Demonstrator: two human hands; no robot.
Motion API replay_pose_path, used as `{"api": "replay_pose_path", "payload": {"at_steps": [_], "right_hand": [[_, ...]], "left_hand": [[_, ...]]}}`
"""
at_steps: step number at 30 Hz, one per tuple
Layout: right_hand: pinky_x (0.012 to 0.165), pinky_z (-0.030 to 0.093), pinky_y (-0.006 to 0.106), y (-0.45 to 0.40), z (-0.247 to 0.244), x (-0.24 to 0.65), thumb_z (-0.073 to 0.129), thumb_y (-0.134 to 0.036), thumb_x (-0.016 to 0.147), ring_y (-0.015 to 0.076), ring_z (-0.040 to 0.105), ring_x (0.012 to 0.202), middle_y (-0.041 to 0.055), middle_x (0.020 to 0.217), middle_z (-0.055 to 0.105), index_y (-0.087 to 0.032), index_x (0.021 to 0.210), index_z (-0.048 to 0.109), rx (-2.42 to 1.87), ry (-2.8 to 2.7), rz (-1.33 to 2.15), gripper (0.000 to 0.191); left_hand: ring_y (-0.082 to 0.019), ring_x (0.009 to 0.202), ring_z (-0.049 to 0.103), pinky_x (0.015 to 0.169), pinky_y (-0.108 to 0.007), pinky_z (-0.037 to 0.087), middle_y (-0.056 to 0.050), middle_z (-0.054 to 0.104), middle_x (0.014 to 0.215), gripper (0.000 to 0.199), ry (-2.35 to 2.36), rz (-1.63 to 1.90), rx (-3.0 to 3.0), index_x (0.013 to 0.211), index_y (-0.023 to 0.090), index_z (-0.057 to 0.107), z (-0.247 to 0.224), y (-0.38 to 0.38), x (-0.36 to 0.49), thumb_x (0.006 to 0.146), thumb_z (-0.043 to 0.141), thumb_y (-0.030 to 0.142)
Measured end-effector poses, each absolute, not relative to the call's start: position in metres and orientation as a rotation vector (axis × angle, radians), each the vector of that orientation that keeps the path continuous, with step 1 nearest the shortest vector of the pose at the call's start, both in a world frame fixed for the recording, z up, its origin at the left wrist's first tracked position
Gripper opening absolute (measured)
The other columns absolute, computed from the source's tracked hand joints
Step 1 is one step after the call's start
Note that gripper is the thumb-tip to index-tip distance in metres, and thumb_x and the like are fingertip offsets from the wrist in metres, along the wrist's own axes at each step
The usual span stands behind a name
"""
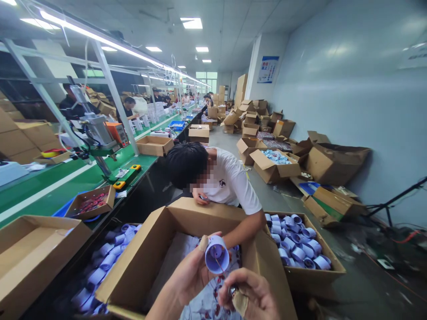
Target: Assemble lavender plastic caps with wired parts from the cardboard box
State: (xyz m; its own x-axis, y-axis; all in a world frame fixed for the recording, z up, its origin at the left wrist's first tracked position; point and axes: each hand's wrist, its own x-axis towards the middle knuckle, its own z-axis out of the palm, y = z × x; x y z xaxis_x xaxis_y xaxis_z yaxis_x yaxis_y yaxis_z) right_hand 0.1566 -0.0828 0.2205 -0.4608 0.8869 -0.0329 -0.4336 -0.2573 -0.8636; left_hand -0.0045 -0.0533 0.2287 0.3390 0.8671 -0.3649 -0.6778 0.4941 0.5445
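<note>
Nearest the camera, a small shiny part point(232, 290), half hidden, is pinched between the thumb and curled fingers of the right hand point(255, 291). Just beyond, a white cup point(211, 254) is gripped about its wall by the left hand point(191, 272), its mouth turned toward the viewer, above the large carton point(135, 255). From the cup's interior a thin wire point(219, 265) appears to be led toward the shiny part. For sound work, the cup is best held steady and the wire left slightly slack, so that its ends are not strained. Below, red-and-dark parts point(217, 310) are scattered over pale wrapping. Directly behind the cup, the way is partly blocked by a co-worker's forearm point(247, 227), which should not be snagged. Loose cups are heaped at right point(298, 243) and left point(107, 263); a press point(97, 130) is mounted on the green bench point(75, 183).
</note>
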Motion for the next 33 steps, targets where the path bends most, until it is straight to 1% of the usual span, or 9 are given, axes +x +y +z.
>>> {"api": "replay_pose_path", "payload": {"at_steps": [4,7,10,12,17,19,23,27,33], "right_hand": [[0.066,0.051,0.027,-0.079,0.224,0.154,0.075,-0.046,0.068,0.0163,0.065,0.069,0.005,0.074,0.072,-0.02,0.088,0.069,-0.781,-0.996,1.761,0.033],[0.072,0.053,0.028,-0.076,0.221,0.155,0.073,-0.044,0.071,0.0179,0.067,0.075,0.0064,0.083,0.073,-0.02,0.096,0.067,-0.917,-1.039,1.712,0.035],[0.072,0.055,0.028,-0.074,0.214,0.156,0.068,-0.046,0.075,0.0198,0.069,0.079,0.0091,0.093,0.072,-0.019,0.104,0.063,-1.016,-1.175,1.605,0.04],[0.069,0.055,0.027,-0.074,0.211,0.157,0.063,-0.045,0.08,0.0197,0.068,0.078,0.0085,0.092,0.072,-0.02,0.104,0.063,-1.079,-1.36,1.359,0.035],[0.069,0.054,0.03,-0.073,0.214,0.155,0.064,-0.035,0.08,0.0198,0.062,0.08,0.0064,0.088,0.065,-0.027,0.092,0.07,-1.146,-1.735,0.309,0.016],[0.067,0.053,0.031,-0.072,0.217,0.153,0.062,-0.033,0.081,0.0196,0.059,0.078,0.0071,0.089,0.061,-0.027,0.09,0.07,-1.179,-1.758,0.091,0.013],[0.069,0.05,0.034,-0.073,0.223,0.147,0.054,-0.027,0.085,0.0204,0.057,0.079,0.0078,0.092,0.061,-0.025,0.09,0.07,-1.245,-1.783,0.038,0.016],[0.071,0.049,0.034,-0.075,0.223,0.144,0.053,-0.025,0.085,0.0219,0.058,0.085,0.0079,0.096,0.063,-0.026,0.095,0.069,-1.285,-1.796,0.076,0.019],[0.077,0.049,0.037,-0.076,0.22,0.139,0.05,-0.013,0.081,0.0228,0.059,0.089,0.0074,0.1,0.066,-0.027,0.098,0.07,-1.365,-1.741,0.088,0.029]], "left_hand": [[-0.015,0.064,0.065,0.059,-0.024,0.05,-0.007,0.069,0.088,0.052,0.703,1.092,0.363,0.126,0.02,0.05,0.23,-0.055,-0.003,0.082,0.059,0.047],[-0.015,0.063,0.062,0.057,-0.025,0.048,-0.004,0.067,0.083,0.057,0.723,1.126,0.424,0.126,0.021,0.051,0.229,-0.058,-0.001,0.077,0.066,0.046],[-0.014,0.062,0.059,0.058,-0.024,0.046,-0.003,0.066,0.078,0.057,0.756,1.142,0.446,0.12,0.019,0.057,0.23,-0.061,0.004,0.071,0.072,0.046],[-0.012,0.065,0.058,0.061,-0.023,0.045,-0.004,0.067,0.08,0.052,0.772,1.155,0.444,0.111,0.016,0.063,0.231,-0.062,0.007,0.069,0.074,0.045],[-0.017,0.082,0.061,0.074,-0.025,0.044,-0.007,0.069,0.088,0.042,0.754,1.114,0.432,0.097,0.015,0.069,0.236,-0.065,0.016,0.067,0.076,0.043],[-0.019,0.087,0.061,0.079,-0.026,0.044,-0.007,0.07,0.088,0.04,0.743,1.099,0.423,0.094,0.015,0.07,0.237,-0.065,0.018,0.066,0.076,0.043],[-0.014,0.074,0.059,0.073,-0.023,0.045,-0.003,0.067,0.076,0.035,0.753,1.1,0.411,0.085,0.015,0.071,0.236,-0.065,0.02,0.064,0.078,0.043],[-0.008,0.057,0.05,0.065,-0.021,0.044,0.002,0.062,0.065,0.031,0.77,1.102,0.434,0.079,0.015,0.07,0.236,-0.064,0.02,0.066,0.077,0.042],[-0.011,0.075,0.057,0.074,-0.022,0.047,-0.003,0.067,0.086,0.036,0.797,1.11,0.392,0.087,0.015,0.07,0.235,-0.06,0.021,0.063,0.08,0.039]]}}
